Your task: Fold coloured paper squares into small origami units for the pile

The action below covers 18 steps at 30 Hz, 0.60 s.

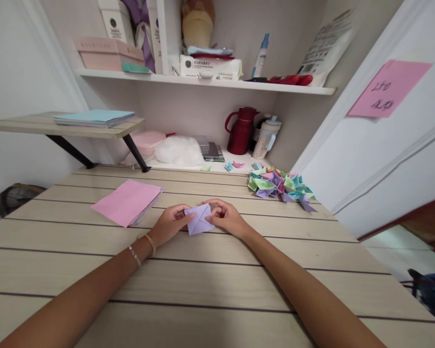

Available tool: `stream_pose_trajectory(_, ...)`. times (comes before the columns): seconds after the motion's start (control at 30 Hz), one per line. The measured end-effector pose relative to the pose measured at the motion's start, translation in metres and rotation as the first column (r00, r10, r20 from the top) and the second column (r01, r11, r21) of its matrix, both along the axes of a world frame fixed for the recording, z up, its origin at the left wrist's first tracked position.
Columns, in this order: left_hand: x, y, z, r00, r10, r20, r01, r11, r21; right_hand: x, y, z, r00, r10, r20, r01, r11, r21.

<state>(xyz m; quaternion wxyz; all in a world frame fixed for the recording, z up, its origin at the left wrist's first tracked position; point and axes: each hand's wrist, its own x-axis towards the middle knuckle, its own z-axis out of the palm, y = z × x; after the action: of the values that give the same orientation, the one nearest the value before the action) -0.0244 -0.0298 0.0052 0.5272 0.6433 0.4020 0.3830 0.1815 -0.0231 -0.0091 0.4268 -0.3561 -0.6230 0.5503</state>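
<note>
In the head view, your left hand (172, 223) and right hand (227, 219) are pinching the small purple paper (200, 223) from 2 sides. Your fingers are nearly meeting, with only paper between, and your 2 thumbs are lying on top. The paper is sitting over the middle of the table (188, 287); I cannot tell if it is touching the wood. To fold well, you should be matching the corners first, then pressing the fold flat with 1 thumb while the other hand is holding steady. Pushing too hard may crumple the corners.

The table is giving you room on the near side. The pink paper stack (128, 202) is lying near your left hand, so mind its corner. The pile of folded papers (277, 183) is lying farther off, by the far right edge. The raised stand (29, 124) is standing at the far left.
</note>
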Motion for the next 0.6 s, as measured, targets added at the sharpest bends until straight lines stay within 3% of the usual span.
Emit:
stream_pose_trajectory(0.37,0.0023,-0.0043,0.0033,0.983,-0.006,-0.182,0.021,0.997,0.080,-0.0001,-0.0009,-0.0005,0.996,0.030,-0.081,-0.034,0.998,-0.058)
stream_pose_trajectory(0.47,0.0014,-0.0041,0.0026,0.993,-0.003,-0.119,0.010,0.998,0.056,-0.0004,-0.0001,-0.0010,1.000,0.007,-0.009,-0.007,1.000,0.015)
stream_pose_trajectory(0.6,0.0008,-0.0054,0.0041,0.999,-0.017,-0.052,0.019,0.999,0.047,0.0000,-0.0008,0.0022,0.981,-0.101,0.167,0.060,0.970,0.235)
